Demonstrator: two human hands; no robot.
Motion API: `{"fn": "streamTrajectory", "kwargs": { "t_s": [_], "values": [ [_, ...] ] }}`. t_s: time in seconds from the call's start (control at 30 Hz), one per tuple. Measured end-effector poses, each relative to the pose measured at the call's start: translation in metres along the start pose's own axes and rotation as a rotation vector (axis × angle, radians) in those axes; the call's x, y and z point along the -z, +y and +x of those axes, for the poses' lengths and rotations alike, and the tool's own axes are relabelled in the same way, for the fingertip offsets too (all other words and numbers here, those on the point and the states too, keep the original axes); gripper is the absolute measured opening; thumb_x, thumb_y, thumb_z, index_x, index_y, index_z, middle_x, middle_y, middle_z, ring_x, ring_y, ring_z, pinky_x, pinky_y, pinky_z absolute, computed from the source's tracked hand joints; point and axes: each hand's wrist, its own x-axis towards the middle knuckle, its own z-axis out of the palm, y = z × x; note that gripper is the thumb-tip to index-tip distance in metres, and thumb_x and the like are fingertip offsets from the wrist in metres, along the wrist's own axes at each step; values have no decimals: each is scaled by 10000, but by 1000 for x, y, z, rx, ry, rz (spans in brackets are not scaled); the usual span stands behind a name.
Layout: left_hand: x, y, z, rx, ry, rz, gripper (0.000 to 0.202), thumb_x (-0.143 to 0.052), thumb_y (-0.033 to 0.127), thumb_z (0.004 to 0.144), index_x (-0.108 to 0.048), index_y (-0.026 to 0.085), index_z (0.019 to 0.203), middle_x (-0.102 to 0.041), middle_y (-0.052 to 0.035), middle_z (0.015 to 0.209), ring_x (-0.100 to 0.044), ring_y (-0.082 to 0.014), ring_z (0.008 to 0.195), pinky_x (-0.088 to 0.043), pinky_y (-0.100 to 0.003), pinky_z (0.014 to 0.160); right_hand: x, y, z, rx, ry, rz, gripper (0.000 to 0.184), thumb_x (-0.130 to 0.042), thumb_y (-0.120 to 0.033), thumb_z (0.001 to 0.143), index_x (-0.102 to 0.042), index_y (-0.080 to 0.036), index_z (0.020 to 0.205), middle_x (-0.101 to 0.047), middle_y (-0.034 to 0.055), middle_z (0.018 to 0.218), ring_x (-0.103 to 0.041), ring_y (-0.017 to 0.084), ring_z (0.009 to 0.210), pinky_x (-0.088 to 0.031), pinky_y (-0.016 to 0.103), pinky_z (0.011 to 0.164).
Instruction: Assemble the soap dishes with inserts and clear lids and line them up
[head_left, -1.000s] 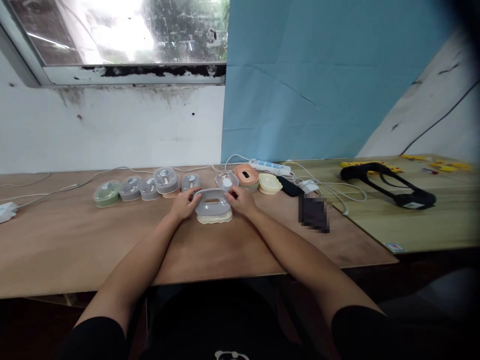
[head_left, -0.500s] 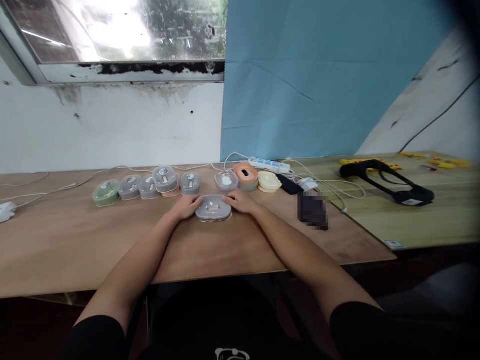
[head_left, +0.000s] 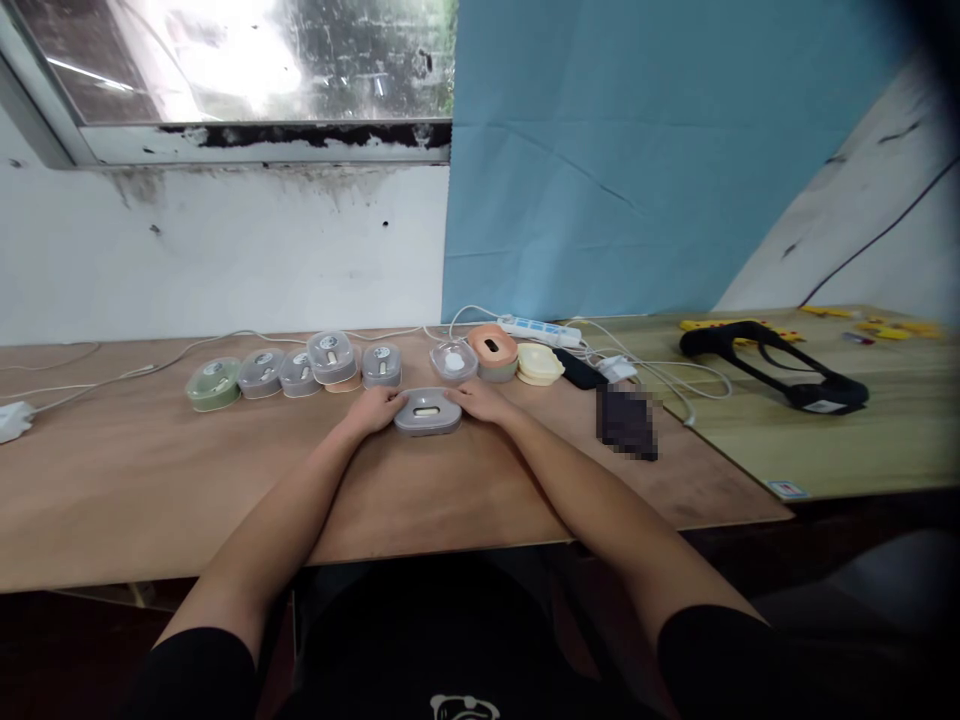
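Both my hands are closed on one grey box (head_left: 428, 427): left hand (head_left: 373, 410) on its left end, right hand (head_left: 486, 402) on its right end, a thumb by each end of the rim. Other fingers mostly hidden, so can't tell how hard they press. Box is level, squarely between my hands, at the table (head_left: 450, 500); can't tell whether it rests or is a touch raised.

Progress, my judgement: lid (head_left: 445, 404) is down on the box, no gap I can make out, something pale showing in its slot. So lid looks done. Whether it's fully seated all round, can't tell; far edge too small to read.

Left over, probably: a clear top. The row beyond my left hand, a green box (head_left: 213, 385), two grey ones (head_left: 261, 373), a stack (head_left: 333, 360) with an orange base and one more grey one (head_left: 382, 367), looks topped in clear; mine shows no such top. A clear piece (head_left: 453, 362) with a white disc sits just past my right hand; can't tell if it belongs here.

Farther right of my grip: orange box (head_left: 493, 347), bare slot showing, then a cream box (head_left: 540, 365). Neither seems finished like that row.
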Motion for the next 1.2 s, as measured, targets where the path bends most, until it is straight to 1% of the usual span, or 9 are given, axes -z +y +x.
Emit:
{"fn": "streamTrajectory", "kwargs": {
  "t_s": [0.23, 0.4, 0.57, 0.67, 0.77, 0.87, 0.93, 1.07, 1.2],
  "values": [
    [2, 3, 1, 45, -39, 58, 447, -404, 489, 872, -731, 186, 841, -711, -57, 824, -620, -216, 763, -432, -285, 638, 1, -4, 2, -44, -36, -28, 469, -447, -490, 878, -565, -152, 574, -551, 11, 588, -483, 130, 583, -290, 244, 556],
    [-1, 3, -1, 57, 10, 70, 396, -422, 479, 881, -732, 262, 1000, -726, -45, 971, -640, -240, 875, -449, -296, 690, -2, -5, 0, -44, -6, -49, 479, -465, -504, 868, -543, -161, 543, -527, 1, 551, -463, 122, 541, -249, 249, 520],
    [-1, 0, -3, 29, 39, 27, 415, -432, 495, 888, -717, 268, 1087, -728, -55, 1020, -646, -255, 917, -460, -304, 715, -4, -4, -3, -66, 277, -57, 438, -490, -513, 857, -569, -171, 596, -585, 22, 605, -493, 140, 583, -252, 255, 517],
    [0, 1, -5, 31, 42, 49, 485, -387, 563, 897, -723, 253, 1058, -727, -68, 1009, -645, -260, 909, -458, -308, 719, 0, -1, -3, -95, 507, 25, 334, -492, -472, 866, -639, -177, 812, -627, 26, 692, -542, 159, 653, -319, 250, 562],
    [2, 4, -8, 31, 37, 65, 549, -322, 618, 904, -712, 268, 1067, -721, -67, 1012, -642, -267, 914, -456, -319, 728, 4, 7, -2, -107, 604, 63, 363, -496, -425, 873, -609, -176, 1112, -628, 20, 718, -564, 173, 678, -367, 262, 607],
    [3, 7, -9, 16, 23, 74, 561, -302, 632, 905, -697, 281, 1093, -712, -61, 1050, -634, -270, 944, -452, -320, 741, 4, 16, -1, -102, 551, 43, 466, -514, -386, 869, -532, -199, 1296, -648, 20, 763, -575, 186, 696, -395, 279, 635],
    [3, 7, -10, 7, 11, 90, 565, -300, 634, 905, -689, 280, 1109, -708, -63, 1066, -630, -271, 956, -447, -318, 742, 3, 21, 1, -103, 492, 21, 467, -526, -376, 866, -544, -215, 1303, -670, 30, 808, -590, 195, 728, -411, 290, 663],
    [5, 8, -11, -10, -5, 108, 565, -289, 630, 908, -690, 280, 1098, -712, -61, 1039, -631, -265, 931, -444, -315, 730, -1, 25, 6, -48, 404, -9, 319, -525, -334, 874, -655, -210, 1137, -701, 64, 953, -616, 204, 828, -425, 297, 721],
    [4, 8, -12, -20, -2, 105, 566, -298, 627, 907, -692, 269, 1100, -713, -68, 1044, -632, -266, 936, -447, -317, 746, -2, 20, 6, 105, 402, -18, 225, -472, -281, 899, -657, -189, 987, -694, 71, 962, -605, 200, 871, -415, 288, 735]
  ]
}}
